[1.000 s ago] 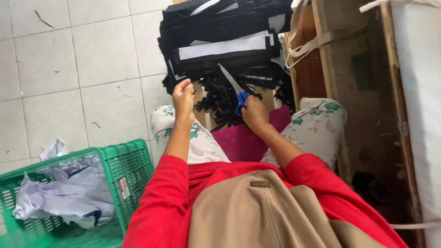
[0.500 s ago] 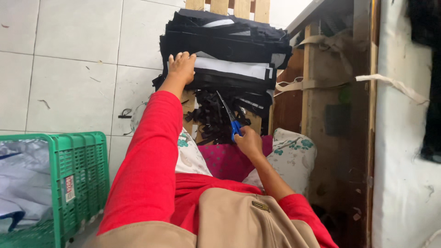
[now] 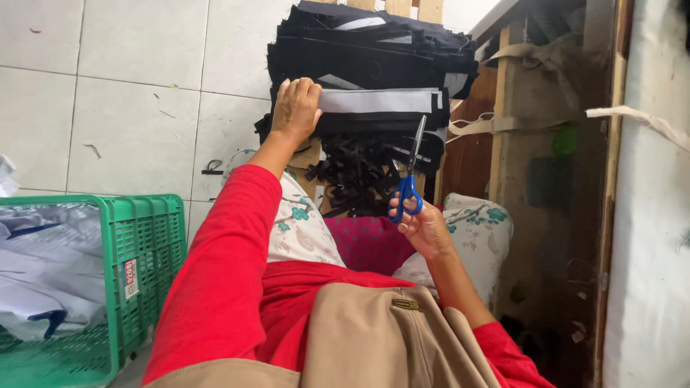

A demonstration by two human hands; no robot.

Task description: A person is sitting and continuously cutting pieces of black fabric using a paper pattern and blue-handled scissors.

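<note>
My left hand rests on the near edge of a tall stack of black fabric pieces, fingers curled over a grey strip in the stack. My right hand holds blue-handled scissors upright, blades pointing up toward the stack. A tangle of black fabric scraps lies below the stack, between my two hands.
A green plastic crate with white cloth stands at the lower left on the white tiled floor. A floral cushion and pink fabric lie by my lap. A wooden frame with beige straps rises on the right.
My left hand has reached up from the scraps onto the fabric stack and settled on its edge. My right hand has stayed put with the scissors, blades now more upright.
</note>
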